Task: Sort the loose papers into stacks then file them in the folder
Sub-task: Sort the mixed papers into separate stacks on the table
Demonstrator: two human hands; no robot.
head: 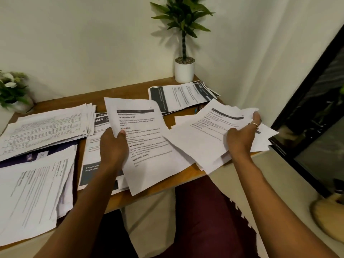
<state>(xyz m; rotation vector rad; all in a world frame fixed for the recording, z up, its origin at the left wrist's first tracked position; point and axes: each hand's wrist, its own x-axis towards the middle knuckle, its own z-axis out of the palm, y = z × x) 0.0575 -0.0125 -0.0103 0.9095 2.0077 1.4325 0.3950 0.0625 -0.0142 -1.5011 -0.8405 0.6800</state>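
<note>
My left hand (112,146) pinches a single printed sheet (147,146) by its left edge, lifted above the wooden table (130,92). My right hand (243,135) grips a fanned bunch of loose papers (208,138) at the table's right front edge, thumb on top. Sorted stacks lie around: one with dark headers (182,97) at the back right, a thick stack of table pages (44,129) at the left, another text stack (31,194) at the front left, and dark-banded pages (95,146) under my left arm. A purple folder (22,157) peeks out between the left stacks.
A white-potted plant (184,71) stands at the table's back right corner. A flower pot (13,94) sits at the far left. A curtain hangs on the right beside a dark window frame (305,101). My lap is below the table edge.
</note>
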